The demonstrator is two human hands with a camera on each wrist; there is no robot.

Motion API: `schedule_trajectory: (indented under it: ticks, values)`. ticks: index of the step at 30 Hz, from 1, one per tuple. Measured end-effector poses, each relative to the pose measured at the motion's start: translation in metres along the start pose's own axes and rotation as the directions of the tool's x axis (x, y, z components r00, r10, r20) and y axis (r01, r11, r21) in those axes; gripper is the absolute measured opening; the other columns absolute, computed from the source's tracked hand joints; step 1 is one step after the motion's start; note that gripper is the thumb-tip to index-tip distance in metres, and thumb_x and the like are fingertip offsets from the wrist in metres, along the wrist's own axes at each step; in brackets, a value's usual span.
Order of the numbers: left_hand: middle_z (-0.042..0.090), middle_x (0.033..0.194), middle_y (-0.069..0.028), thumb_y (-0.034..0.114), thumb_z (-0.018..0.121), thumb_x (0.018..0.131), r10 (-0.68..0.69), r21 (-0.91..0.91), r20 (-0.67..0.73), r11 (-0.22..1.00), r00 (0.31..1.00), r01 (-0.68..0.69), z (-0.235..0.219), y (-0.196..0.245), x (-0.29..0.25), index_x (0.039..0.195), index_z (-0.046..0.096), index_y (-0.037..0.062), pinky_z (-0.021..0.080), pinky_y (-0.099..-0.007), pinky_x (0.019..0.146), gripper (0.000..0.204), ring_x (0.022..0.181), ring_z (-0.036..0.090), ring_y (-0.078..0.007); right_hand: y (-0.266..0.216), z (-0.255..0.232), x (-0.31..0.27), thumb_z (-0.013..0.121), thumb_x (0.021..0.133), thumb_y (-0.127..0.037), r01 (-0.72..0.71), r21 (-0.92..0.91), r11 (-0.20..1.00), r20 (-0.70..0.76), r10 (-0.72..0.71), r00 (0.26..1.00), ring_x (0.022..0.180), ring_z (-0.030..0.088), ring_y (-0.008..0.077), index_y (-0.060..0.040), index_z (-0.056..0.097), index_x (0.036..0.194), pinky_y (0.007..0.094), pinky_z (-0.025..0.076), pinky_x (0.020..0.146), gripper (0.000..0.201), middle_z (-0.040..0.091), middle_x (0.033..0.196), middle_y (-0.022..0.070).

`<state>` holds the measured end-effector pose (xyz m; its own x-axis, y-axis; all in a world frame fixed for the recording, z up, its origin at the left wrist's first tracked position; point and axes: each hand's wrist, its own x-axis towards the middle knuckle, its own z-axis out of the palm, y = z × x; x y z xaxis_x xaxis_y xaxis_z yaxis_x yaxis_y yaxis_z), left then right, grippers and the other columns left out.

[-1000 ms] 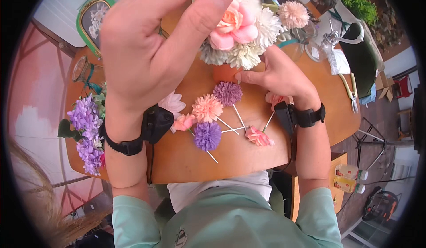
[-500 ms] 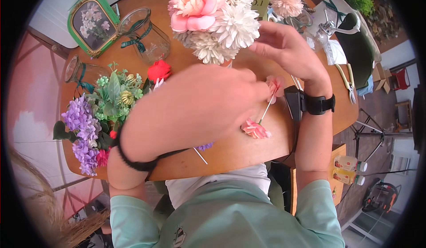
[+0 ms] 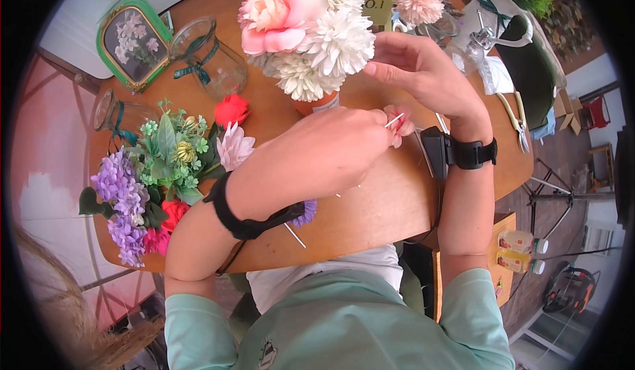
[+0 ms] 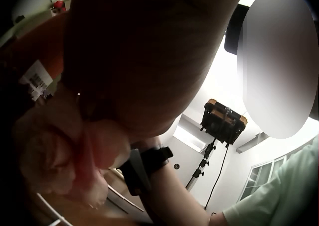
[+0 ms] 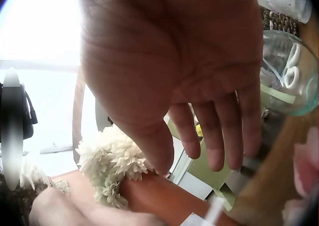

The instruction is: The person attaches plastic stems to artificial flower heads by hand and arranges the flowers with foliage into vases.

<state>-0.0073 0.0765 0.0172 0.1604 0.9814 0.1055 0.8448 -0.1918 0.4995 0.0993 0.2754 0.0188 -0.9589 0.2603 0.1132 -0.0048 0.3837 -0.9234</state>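
Note:
My left hand (image 3: 344,145) reaches across the table, pinching an artificial flower whose white stem (image 3: 394,121) pokes out past the fingers. Pink petals (image 4: 70,159) fill the lower left of the left wrist view, close under that hand. Beyond the stem tip in the head view are more pink petals (image 3: 403,132). An orange vase (image 3: 316,104) carries white blooms (image 3: 337,42) and a large pink rose (image 3: 274,16). My right hand (image 3: 426,79) hovers beside this bouquet; the right wrist view shows its fingers (image 5: 229,131) extended, holding nothing.
Left, purple flowers (image 3: 119,185), greenery (image 3: 169,148) and a red rose (image 3: 231,111) lie near a glass vase (image 3: 221,72) and a green-framed picture (image 3: 135,42). Pliers (image 3: 516,120) and a spray bottle (image 3: 473,51) are at the right. A purple flower (image 3: 305,212) is near the front edge.
My left hand came down from beside the bouquet to the table and took up the pink flower from near the front. My right hand let go of the orange vase.

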Motion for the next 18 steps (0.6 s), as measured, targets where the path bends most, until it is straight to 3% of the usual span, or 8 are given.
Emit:
schedule_trajectory:
  ticks: [4,10,12,13,15,16,17,18]
  values:
    - [0.066,0.094,-0.0165,0.006,0.064,0.089,0.112,0.075,-0.122,0.992,0.986,-0.103,-0.031,0.010,-0.015,0.104,0.072,-0.0002,0.055,-0.0457,0.074,0.018,0.082,0.069,-0.0371,0.000,-0.002,0.000,0.076,0.100,-0.024,0.017,-0.009,1.000,-0.002,-0.017,1.000,0.109,0.071,0.0165,0.0059,0.066,0.130,0.0314,0.055,0.099,0.044,0.075,0.114,0.0105]
    - [0.076,0.094,-0.0141,-0.002,0.058,0.097,-0.107,-0.337,-0.314,0.941,0.943,-0.006,-0.076,0.041,-0.031,0.123,0.072,-0.0001,0.058,-0.0299,0.066,0.029,0.078,0.076,-0.0186,-0.021,-0.013,-0.009,0.076,0.100,-0.016,0.133,0.160,0.978,-0.002,-0.135,0.991,0.101,0.072,0.0123,0.0023,0.072,0.117,0.0277,0.058,0.088,0.025,0.077,0.106,0.0087]
    - [0.078,0.103,-0.0166,-0.002,0.059,0.101,-0.300,-0.698,-0.632,0.620,0.714,-0.358,-0.075,0.048,-0.028,0.125,0.070,-0.0056,0.062,-0.0273,0.073,0.027,0.090,0.078,-0.0203,-0.020,-0.016,-0.016,0.079,0.096,-0.010,0.178,0.331,0.927,0.069,-0.212,0.975,0.099,0.073,0.0131,0.0035,0.071,0.114,0.0270,0.059,0.083,0.023,0.076,0.101,0.0089]
    - [0.078,0.103,-0.0166,-0.002,0.059,0.101,-0.298,-0.694,-0.636,0.623,0.712,-0.360,-0.075,0.054,-0.024,0.125,0.070,-0.0056,0.062,-0.0273,0.073,0.027,0.090,0.078,-0.0203,-0.022,-0.008,-0.016,0.083,0.089,-0.004,0.257,0.450,0.855,0.019,-0.297,0.955,0.099,0.073,0.0153,0.0051,0.067,0.127,0.0281,0.060,0.082,0.042,0.075,0.104,0.0109]
    - [0.078,0.100,-0.0176,-0.003,0.064,0.099,-0.469,-0.642,-0.755,0.671,0.458,-0.370,-0.077,0.066,-0.015,0.122,0.069,-0.0104,0.064,-0.0279,0.075,0.025,0.091,0.079,-0.0243,-0.034,0.002,-0.016,0.087,0.084,-0.003,0.332,0.514,0.791,-0.029,-0.371,0.928,0.100,0.073,0.0164,0.0053,0.061,0.136,0.0289,0.060,0.084,0.059,0.075,0.107,0.0113]
    - [0.078,0.100,-0.0176,-0.003,0.064,0.099,-0.470,-0.641,-0.756,0.673,0.455,-0.370,-0.078,0.059,-0.018,0.122,0.069,-0.0104,0.064,-0.0279,0.075,0.025,0.091,0.079,-0.0243,-0.044,0.010,-0.017,0.091,0.078,-0.003,0.399,0.572,0.717,-0.084,-0.433,0.898,0.102,0.073,0.0176,0.0054,0.056,0.144,0.0297,0.061,0.086,0.076,0.074,0.110,0.0116]
    - [0.078,0.101,-0.0176,-0.003,0.067,0.098,-0.391,-0.602,-0.759,0.725,0.521,-0.335,-0.077,0.047,-0.022,0.122,0.069,-0.0108,0.064,-0.0275,0.075,0.025,0.091,0.079,-0.0239,-0.052,0.021,-0.020,0.090,0.081,-0.015,0.389,0.442,0.808,-0.233,-0.315,0.920,0.074,0.071,0.0216,0.0075,0.035,0.158,0.0316,0.059,0.065,0.097,0.071,0.100,0.0160]
    - [0.078,0.102,-0.0176,-0.003,0.070,0.098,-0.311,-0.558,-0.749,0.773,0.585,-0.303,-0.076,0.038,-0.025,0.122,0.069,-0.0112,0.064,-0.0270,0.076,0.025,0.092,0.079,-0.0234,-0.050,0.023,-0.016,0.090,0.081,-0.015,0.389,0.443,0.808,-0.229,-0.317,0.920,0.074,0.071,0.0216,0.0075,0.035,0.158,0.0316,0.059,0.065,0.097,0.071,0.100,0.0160]
